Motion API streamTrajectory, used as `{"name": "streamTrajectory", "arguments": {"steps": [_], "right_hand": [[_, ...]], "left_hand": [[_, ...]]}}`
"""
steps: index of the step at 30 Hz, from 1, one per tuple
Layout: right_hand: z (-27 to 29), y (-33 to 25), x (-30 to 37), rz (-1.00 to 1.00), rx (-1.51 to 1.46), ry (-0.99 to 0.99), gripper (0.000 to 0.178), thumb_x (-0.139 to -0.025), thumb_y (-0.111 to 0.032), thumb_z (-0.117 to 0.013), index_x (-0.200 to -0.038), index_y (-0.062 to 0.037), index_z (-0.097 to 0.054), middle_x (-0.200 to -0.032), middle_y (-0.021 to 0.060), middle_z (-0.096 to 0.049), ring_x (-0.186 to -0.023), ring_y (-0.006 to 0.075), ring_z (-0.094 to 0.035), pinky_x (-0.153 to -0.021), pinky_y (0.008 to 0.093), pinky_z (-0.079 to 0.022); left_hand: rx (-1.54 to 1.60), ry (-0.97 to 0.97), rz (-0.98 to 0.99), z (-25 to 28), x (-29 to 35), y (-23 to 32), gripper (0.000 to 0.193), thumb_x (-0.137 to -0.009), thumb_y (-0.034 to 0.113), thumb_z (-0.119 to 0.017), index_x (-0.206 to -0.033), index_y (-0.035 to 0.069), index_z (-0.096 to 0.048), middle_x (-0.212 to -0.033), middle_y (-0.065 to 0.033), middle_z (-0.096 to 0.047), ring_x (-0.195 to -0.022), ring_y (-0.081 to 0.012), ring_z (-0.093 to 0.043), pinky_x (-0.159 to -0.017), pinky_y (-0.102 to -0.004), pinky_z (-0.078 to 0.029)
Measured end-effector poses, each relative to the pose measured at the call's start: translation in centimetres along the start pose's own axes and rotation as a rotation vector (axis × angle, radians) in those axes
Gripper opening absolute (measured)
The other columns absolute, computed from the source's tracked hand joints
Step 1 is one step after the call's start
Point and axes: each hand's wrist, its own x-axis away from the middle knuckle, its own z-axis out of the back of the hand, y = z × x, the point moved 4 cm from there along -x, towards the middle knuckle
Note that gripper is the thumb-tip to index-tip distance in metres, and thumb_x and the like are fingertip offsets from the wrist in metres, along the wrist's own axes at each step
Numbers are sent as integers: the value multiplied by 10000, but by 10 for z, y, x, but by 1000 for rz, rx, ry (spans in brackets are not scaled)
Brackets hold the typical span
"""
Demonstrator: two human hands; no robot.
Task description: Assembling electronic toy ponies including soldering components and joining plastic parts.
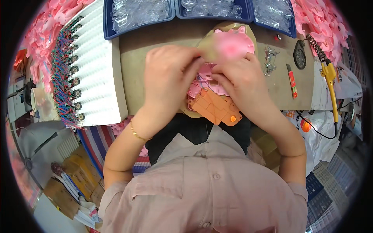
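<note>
Both my hands work close together over a pink plastic toy shell on the bench near my lap. My left hand is closed in a pinch at the shell's upper left; whatever lies between its fingertips is too small to make out. My right hand bends in from the right, thumb and fingers drawn together over the shell, their contents hidden. Thin dark wires run across the shell. Against its near side lies an orange plastic housing with a round orange knob. Beyond my hands, a blurred pink part with ears rests on a tan holder.
Blue bins of clear plastic parts line the back. On the left, a white foam tray carries wired speakers. At right are small metal parts, a red cutter, a black ring-shaped object and a yellow soldering iron.
</note>
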Motion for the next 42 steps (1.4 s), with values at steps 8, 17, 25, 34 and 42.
{"name": "streamTrajectory", "arguments": {"steps": [8, 17, 25, 34, 42], "right_hand": [[1, -12, 8, 79, 237, -4, 135, -785, -122, -679, -902, -57, -673, -917, 41, -647, -882, 217, -580, -864, 370, -397], [8, 8, 6, 10, -7, -58, 104, -809, -80, -632, -906, -43, -646, -898, 63, -628, -886, 251, -567, -862, 352, -399], [4, -1, -1, -2, 80, -126, 105, -823, -84, -613, -908, -32, -645, -890, 73, -611, -904, 260, -556, -871, 363, -399], [31, -27, 30, -104, 109, -147, 345, -751, -234, -708, -1018, -31, -623, -959, 93, -561, -941, 292, -513, -874, 398, -362], [39, -40, 35, -284, -138, -261, 577, -613, -112, -800, -1127, -35, -550, -1134, 126, -524, -1029, 328, -533, -865, 397, -437]], "left_hand": [[218, -9, 42, -9, 7, 0, 114, -750, 118, -707, -856, 90, -677, -796, -36, -658, -819, -220, -616, -799, -360, -418], [208, -26, 68, -8, 8, 3, 118, -744, 111, -703, -856, 83, -678, -793, -43, -656, -818, -233, -606, -796, -361, -416], [345, -64, 162, -7, 4, 1, 145, -767, 51, -702, -911, 36, -692, -812, -72, -648, -778, -175, -612, -725, -284, -483], [646, -150, 456, -3, 4, -11, 166, -862, 90, -649, -967, -38, -663, -908, -54, -681, -853, -82, -613, -772, -219, -484], [358, -338, 522, 19, -20, 3, 196, -896, 148, -619, -941, -40, -654, -911, -58, -657, -817, -56, -563, -723, -206, -437]]}}
